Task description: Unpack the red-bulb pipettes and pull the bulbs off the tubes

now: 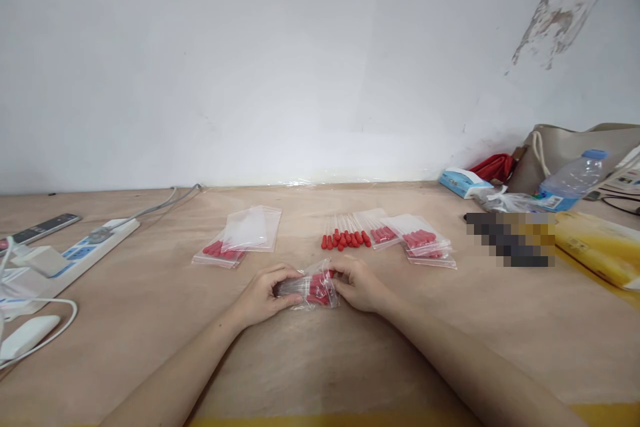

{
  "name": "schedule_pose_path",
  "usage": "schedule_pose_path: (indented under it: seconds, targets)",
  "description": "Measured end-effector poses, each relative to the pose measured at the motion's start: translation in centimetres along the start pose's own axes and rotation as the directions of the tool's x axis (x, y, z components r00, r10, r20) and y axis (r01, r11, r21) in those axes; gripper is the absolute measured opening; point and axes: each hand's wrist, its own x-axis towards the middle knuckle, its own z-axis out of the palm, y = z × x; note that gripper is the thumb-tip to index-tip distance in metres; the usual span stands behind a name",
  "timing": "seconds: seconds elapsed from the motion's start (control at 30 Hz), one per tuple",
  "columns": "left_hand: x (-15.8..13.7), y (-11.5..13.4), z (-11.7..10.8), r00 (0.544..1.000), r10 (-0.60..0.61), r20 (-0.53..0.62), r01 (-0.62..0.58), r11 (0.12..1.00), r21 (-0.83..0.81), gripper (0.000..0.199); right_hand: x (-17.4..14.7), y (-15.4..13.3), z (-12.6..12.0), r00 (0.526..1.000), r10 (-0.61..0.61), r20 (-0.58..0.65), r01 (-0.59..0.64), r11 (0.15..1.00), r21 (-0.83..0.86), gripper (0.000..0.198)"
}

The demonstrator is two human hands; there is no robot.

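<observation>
Between my hands, low over the table, is a clear plastic bag (320,288) holding what look like droppers with red bulbs and thin clear stems. My left hand (273,293) is closed around the bag's stem end, thumb in front and fingers behind. At the bulb end, my right hand (357,283) pinches the bag's edge between thumb and fingers. Just beyond lies a row of loose red-bulbed droppers (345,238), bulbs toward me. Filled zip bags (425,240) are stacked to its right. On the left, flat empty-looking zip bags (250,230) overlap a filled one (217,252).
A white power strip (95,250) with chargers and cables and a phone (45,228) lie at the left. To the right are a blue tissue box (465,182), a plastic bottle (573,180), a yellow package (600,247) and a grey bag (565,147). A wall (300,67) bounds the table's back.
</observation>
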Motion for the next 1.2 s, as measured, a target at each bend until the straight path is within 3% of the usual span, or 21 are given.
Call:
schedule_pose_path:
  seconds: [0.1, 0.17, 0.33, 0.4, 0.57, 0.73, 0.8, 0.87, 0.93, 1.0, 1.1, 1.2]
  targets:
    - [0.0, -0.2, -0.1, 1.0, -0.02, 0.014, 0.02, 1.0, 0.009, 0.035, -0.1, 0.6, 0.0, 0.994, 0.105, -0.009, -0.104, 0.988, 0.116, 0.017]
    - [-0.1, -0.3, -0.1, 1.0, -0.025, 0.008, 0.025, 1.0, 0.017, 0.036, -0.1, 1.0, -0.2, 0.976, 0.218, -0.004, -0.208, 0.938, 0.278, 0.019]
    - [-0.2, -0.4, -0.2, 0.999, -0.043, 0.002, 0.043, 0.999, 0.022, 0.038, 0.1, 1.6, -0.9, 0.884, 0.449, 0.134, -0.411, 0.606, 0.681, 0.036]
    - [-0.2, -0.3, -0.2, 0.999, -0.048, 0.005, 0.048, 0.999, 0.018, 0.038, 0.2, 1.6, -0.9, 0.862, 0.491, 0.126, -0.416, 0.542, 0.73, 0.043]
    - [-0.2, -0.3, -0.3, 0.999, -0.052, -0.005, 0.052, 0.999, -0.001, 0.038, 0.4, 2.0, -1.8, 0.857, 0.51, 0.071, -0.409, 0.59, 0.697, 0.046]
    - [-0.2, -0.5, -0.3, 0.998, -0.058, 0.001, 0.058, 0.998, -0.011, 0.038, 1.1, 2.8, -7.0, 0.864, 0.501, -0.054, -0.364, 0.694, 0.621, 0.032]
    - [-0.2, -0.6, -0.3, 0.999, -0.048, 0.002, 0.049, 0.999, -0.008, 0.037, 1.9, 3.0, -8.8, 0.857, 0.484, -0.174, -0.292, 0.736, 0.611, 0.033]
    - [-0.2, -0.6, -0.3, 0.999, -0.041, 0.004, 0.041, 0.999, -0.004, 0.037, 3.0, 3.1, -9.2, 0.83, 0.421, -0.367, -0.165, 0.813, 0.559, 0.032]
    - [-0.2, -0.6, -0.2, 0.999, -0.04, 0.004, 0.04, 0.999, -0.003, 0.037, 4.2, 3.2, -8.0, 0.801, 0.286, -0.526, -0.052, 0.908, 0.415, 0.027]
    - [-0.2, -0.6, -0.2, 0.999, -0.038, 0.001, 0.038, 0.999, -0.004, 0.037, 5.4, 3.2, -5.8, 0.815, 0.102, -0.57, -0.003, 0.985, 0.172, 0.02]
    - [-0.2, -0.6, -0.3, 1.0, -0.028, -0.008, 0.028, 1.0, -0.002, 0.036, 6.7, 3.1, -2.1, 0.931, -0.111, -0.347, 0.02, 0.966, -0.257, 0.023]
    - [-0.2, -0.6, -0.3, 1.0, -0.024, -0.005, 0.024, 1.0, 0.0, 0.037, 7.5, 2.8, 0.0, 0.988, -0.149, -0.028, 0.106, 0.812, -0.574, 0.028]
